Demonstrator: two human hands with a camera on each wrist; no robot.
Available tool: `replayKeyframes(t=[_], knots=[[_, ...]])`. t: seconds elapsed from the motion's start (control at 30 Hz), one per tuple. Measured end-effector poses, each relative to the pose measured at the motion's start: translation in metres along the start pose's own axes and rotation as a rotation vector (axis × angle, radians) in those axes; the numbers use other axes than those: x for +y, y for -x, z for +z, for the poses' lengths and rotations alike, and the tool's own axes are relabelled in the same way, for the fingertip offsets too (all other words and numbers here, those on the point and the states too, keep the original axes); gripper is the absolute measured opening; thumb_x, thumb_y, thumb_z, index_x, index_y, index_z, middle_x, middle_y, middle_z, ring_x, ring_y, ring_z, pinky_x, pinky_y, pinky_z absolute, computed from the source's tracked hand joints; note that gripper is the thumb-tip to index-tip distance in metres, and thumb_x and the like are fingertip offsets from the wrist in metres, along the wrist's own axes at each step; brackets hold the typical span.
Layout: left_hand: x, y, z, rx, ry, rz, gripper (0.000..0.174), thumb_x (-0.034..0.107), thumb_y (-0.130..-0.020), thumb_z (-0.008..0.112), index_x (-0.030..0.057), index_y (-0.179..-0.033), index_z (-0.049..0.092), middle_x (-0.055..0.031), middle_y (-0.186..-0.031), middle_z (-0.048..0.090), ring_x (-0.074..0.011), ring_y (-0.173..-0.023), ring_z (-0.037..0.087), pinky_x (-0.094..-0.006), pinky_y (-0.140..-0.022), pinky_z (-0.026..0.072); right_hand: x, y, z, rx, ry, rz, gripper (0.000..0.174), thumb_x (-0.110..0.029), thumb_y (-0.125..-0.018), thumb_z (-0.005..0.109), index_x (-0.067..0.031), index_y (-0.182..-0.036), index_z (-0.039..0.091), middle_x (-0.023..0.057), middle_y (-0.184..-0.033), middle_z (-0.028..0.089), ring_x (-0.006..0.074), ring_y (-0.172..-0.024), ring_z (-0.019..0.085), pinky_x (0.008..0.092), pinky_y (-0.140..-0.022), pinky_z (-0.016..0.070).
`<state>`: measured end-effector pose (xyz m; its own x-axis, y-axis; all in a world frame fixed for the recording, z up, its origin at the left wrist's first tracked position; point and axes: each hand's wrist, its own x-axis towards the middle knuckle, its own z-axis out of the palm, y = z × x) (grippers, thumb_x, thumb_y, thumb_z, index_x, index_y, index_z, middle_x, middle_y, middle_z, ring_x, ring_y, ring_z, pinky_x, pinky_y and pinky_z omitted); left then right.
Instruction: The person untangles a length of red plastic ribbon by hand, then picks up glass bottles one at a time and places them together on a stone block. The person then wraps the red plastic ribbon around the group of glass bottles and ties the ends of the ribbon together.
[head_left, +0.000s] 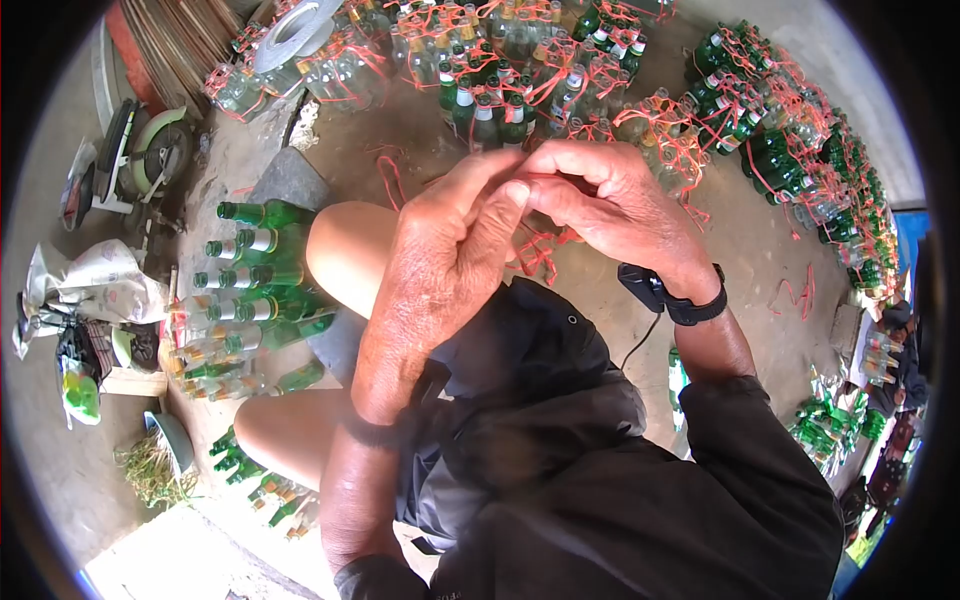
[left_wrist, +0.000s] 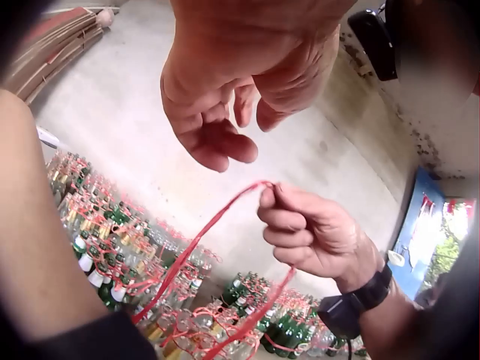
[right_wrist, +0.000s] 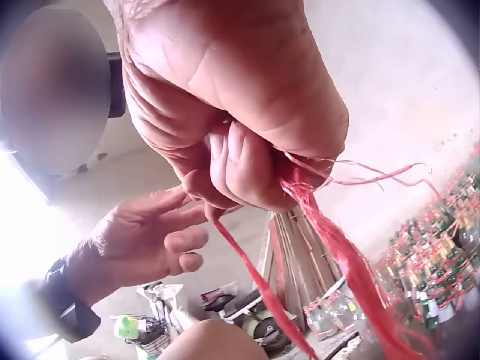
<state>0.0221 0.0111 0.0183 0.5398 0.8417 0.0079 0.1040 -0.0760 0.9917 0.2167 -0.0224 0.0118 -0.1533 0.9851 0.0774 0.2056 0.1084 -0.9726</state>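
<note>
My right hand (head_left: 615,205) pinches a red plastic string (left_wrist: 202,234) between thumb and curled fingers. In the right wrist view two lengths of the red string (right_wrist: 341,255) hang down from the fist, with frayed thin ends sticking out to the side. Just beside it is my left hand (left_wrist: 244,67), its fingers loosely bent and apart from the string in the left wrist view. In the head view both hands meet above the lap, and most of the string there is hidden behind them. Bundles of bottles (head_left: 485,115) tied with red string stand on the floor ahead.
Untied green bottles (head_left: 265,245) stand in rows by the left knee. More tied green bottles (head_left: 790,165) line the wall at right. A wheeled machine (head_left: 150,155) and plastic bags (head_left: 100,280) lie at left. Loose red string (head_left: 795,295) is on the concrete floor (head_left: 740,240).
</note>
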Motion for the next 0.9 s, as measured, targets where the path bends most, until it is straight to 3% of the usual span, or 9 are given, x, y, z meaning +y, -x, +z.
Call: replayKeyframes(t=[0.07, 0.1, 0.27, 0.33, 0.37, 0.53, 0.8, 0.87, 0.9], knots=[[-0.011, 0.0, -0.01, -0.015, -0.189, 0.108, 0.021, 0.009, -0.101, 0.06, -0.0043, -0.117, 0.064, -0.0122, -0.096, 0.069, -0.013, -0.08, 0.061, -0.0295, -0.072, 0.0511, 0.011, -0.002, 0.001, -0.004, -0.036, -0.013, 0.011, -0.012, -0.098, 0.066, -0.0005, -0.097, 0.069, -0.0014, -0.071, 0.058, 0.0046, -0.069, 0.054, 0.0251, -0.06, 0.0435], [-0.011, 0.002, -0.015, -0.004, -0.197, 0.034, 0.016, 0.009, -0.101, 0.06, -0.0043, -0.107, 0.068, -0.0113, -0.091, 0.07, -0.0122, -0.079, 0.062, -0.0291, -0.072, 0.0507, 0.017, -0.002, 0.0, 0.002, 0.029, -0.064, 0.011, -0.012, -0.098, 0.066, -0.0008, -0.096, 0.069, -0.0013, -0.071, 0.058, 0.0044, -0.068, 0.053, 0.0251, -0.059, 0.0429], [-0.011, 0.003, -0.046, 0.198, -0.34, 0.09, 0.017, 0.011, -0.1, 0.061, -0.0026, -0.102, 0.071, -0.0074, -0.083, 0.071, -0.0101, -0.073, 0.06, -0.0272, -0.067, 0.0499, 0.066, 0.008, -0.022, 0.002, 0.098, -0.009, 0.015, -0.014, -0.097, 0.067, -0.001, -0.09, 0.067, -0.0017, -0.069, 0.054, 0.0038, -0.066, 0.048, 0.0251, -0.056, 0.0388], [-0.007, 0.002, -0.054, 0.42, -0.221, 0.047, 0.023, 0.017, -0.104, 0.06, -0.0024, -0.103, 0.072, 0.0049, -0.073, 0.053, -0.004, -0.065, 0.045, -0.023, -0.064, 0.0448, 0.082, 0.015, -0.037, 0.011, 0.297, 0.051, 0.02, -0.016, -0.097, 0.068, -0.0011, -0.084, 0.063, -0.0032, -0.07, 0.049, 0.0033, -0.065, 0.043, 0.0258, -0.054, 0.0342], [-0.006, 0.001, -0.058, 0.421, -0.221, 0.047, 0.023, 0.017, -0.104, 0.06, -0.0024, -0.103, 0.072, 0.0049, -0.073, 0.053, -0.004, -0.065, 0.045, -0.023, -0.064, 0.0448, 0.09, 0.021, -0.038, 0.074, 0.203, 0.051, 0.024, -0.017, -0.097, 0.069, -0.002, -0.08, 0.061, -0.0042, -0.069, 0.043, 0.0035, -0.064, 0.04, 0.027, -0.053, 0.0311], [-0.01, -0.003, -0.077, 0.738, -0.084, 0.085, 0.025, 0.018, -0.104, 0.058, -0.0035, -0.106, 0.072, 0.0047, -0.07, 0.049, -0.0049, -0.063, 0.042, -0.0241, -0.063, 0.0449, 0.089, 0.042, -0.064, 0.067, 0.269, 0.244, 0.021, -0.018, -0.097, 0.069, -0.0021, -0.083, 0.064, -0.0065, -0.068, 0.045, 0.0031, -0.062, 0.04, 0.0252, -0.054, 0.032], [-0.033, -0.002, -0.073, 0.596, -0.168, 0.017, 0.024, 0.015, -0.101, 0.062, -0.0008, -0.117, 0.071, 0.0034, -0.075, 0.057, -0.0051, -0.066, 0.049, -0.0227, -0.062, 0.0454, 0.064, 0.047, -0.062, 0.099, 0.062, 0.258, 0.02, -0.019, -0.102, 0.06, -0.0014, -0.099, 0.07, -0.0072, -0.07, 0.048, 0.0019, -0.062, 0.04, 0.0225, -0.054, 0.0316], [-0.043, -0.003, -0.069, 0.527, -0.359, 0.087, 0.029, 0.013, -0.099, 0.064, 0.0024, -0.125, 0.068, 0.001, -0.083, 0.063, -0.0053, -0.069, 0.053, -0.0222, -0.062, 0.0459, 0.056, 0.043, -0.055, 0.1, 0.069, 0.239, 0.018, -0.018, -0.1, 0.063, -0.0012, -0.098, 0.069, -0.0062, -0.071, 0.049, 0.0021, -0.063, 0.042, 0.0231, -0.055, 0.0333], [-0.039, 0.001, -0.065, 0.5, -0.447, 0.025, 0.032, 0.011, -0.097, 0.065, 0.0031, -0.128, 0.066, -0.0018, -0.098, 0.066, -0.0055, -0.07, 0.054, -0.022, -0.062, 0.0459, 0.051, 0.041, -0.051, 0.101, 0.075, 0.22, 0.017, -0.017, -0.099, 0.066, -0.001, -0.096, 0.069, -0.0051, -0.071, 0.05, 0.0023, -0.063, 0.043, 0.0237, -0.055, 0.035]])
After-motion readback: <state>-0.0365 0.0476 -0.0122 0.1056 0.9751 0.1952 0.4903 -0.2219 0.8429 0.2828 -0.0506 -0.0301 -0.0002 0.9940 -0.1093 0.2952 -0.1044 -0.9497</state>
